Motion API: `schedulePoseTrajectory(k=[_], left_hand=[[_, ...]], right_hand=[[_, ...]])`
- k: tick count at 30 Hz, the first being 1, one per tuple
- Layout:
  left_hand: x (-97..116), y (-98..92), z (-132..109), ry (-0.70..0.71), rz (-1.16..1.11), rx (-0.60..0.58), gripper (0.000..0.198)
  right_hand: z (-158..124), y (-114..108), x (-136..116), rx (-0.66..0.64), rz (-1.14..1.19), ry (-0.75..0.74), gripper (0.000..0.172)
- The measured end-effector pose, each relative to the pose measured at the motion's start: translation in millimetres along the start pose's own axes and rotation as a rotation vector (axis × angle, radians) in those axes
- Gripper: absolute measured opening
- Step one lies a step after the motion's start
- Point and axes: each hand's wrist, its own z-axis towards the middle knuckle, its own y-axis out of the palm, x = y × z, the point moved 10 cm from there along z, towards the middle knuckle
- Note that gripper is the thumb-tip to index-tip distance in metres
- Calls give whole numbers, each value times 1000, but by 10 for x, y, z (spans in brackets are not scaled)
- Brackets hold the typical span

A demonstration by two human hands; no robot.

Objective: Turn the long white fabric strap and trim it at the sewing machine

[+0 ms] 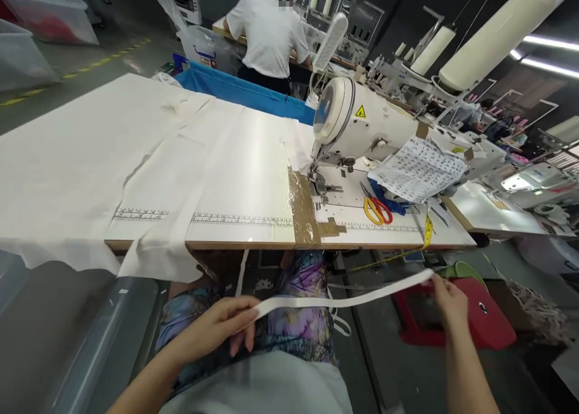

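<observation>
A narrow white elastic band (335,302) stretches across above my lap, sagging a little between my two hands. My left hand (230,320) pinches it between thumb and fingers, and a tail of the band hangs near the table edge. At the right, my right hand (449,299) grips the band's other end, fingers closed. Ahead stands a white sewing machine (384,122) on a white table (239,185). White fabric (154,191) lies over the table's left side and droops past its front edge.
Scissors (377,210) with red and yellow handles lie beside the machine, near a yellow tape measure (427,232). A handwritten paper (418,170) hangs on the machine. A red stool-like object (488,320) stands low right. A person (274,34) sits beyond the blue cloth (244,91).
</observation>
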Motion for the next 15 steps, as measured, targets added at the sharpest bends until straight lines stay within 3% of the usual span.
schedulePoseTrajectory(k=[4,7,8,11,15], left_hand=[[208,154,265,91,-98,-13,54],[345,341,438,125,-97,-59,53],[386,417,486,134,-83,-76,52],[471,639,594,154,-48,-112,49],[512,837,645,189,-12,-148,40]], right_hand=[[-847,640,170,-301,-31,76,58],[-1822,1408,-9,-792,172,105,59],[-2087,1578,-145,-886,253,88,56],[-2420,1807,-543,-881,490,58,45],[-2314,1841,-855,-825,794,221,34]])
